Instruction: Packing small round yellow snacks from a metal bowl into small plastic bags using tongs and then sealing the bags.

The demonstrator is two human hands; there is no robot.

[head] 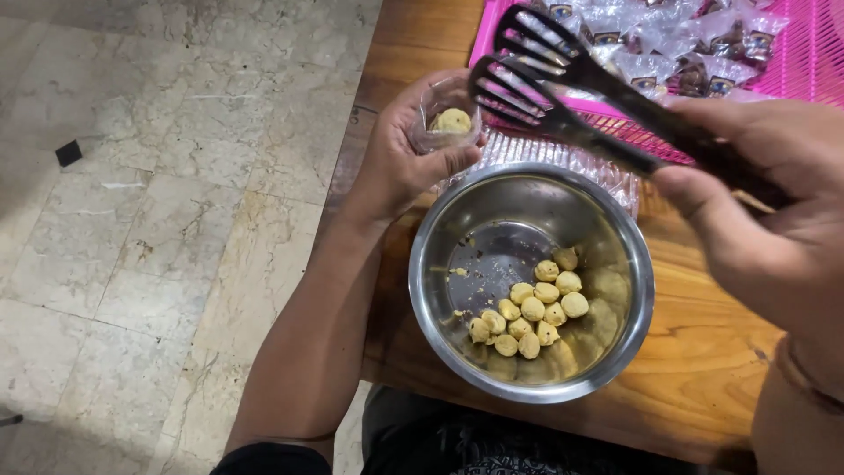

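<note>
A small clear bag (pixel 450 113) with one pale dough ball (pixel 454 120) is cupped in the left hand (pixel 406 154), above the steel bowl (pixel 633 264) on the tabletop (pixel 703 369). Black tongs (pixel 563 88), slightly open, are gripped by the closed right hand (pixel 765 211). The balls (pixel 532 310) in the bowl look light and crumbly; a gentle pinch around the middle is judged best.

Pink tray (pixel 804 62) cut off top-right; right hand (pixel 774 211) cropped; tongs' (pixel 607 84) handle hidden.

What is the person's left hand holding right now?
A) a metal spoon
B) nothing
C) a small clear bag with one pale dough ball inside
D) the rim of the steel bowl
C: the left hand cups a small clear bag with one pale ball in it, above the steel bowl.
</note>
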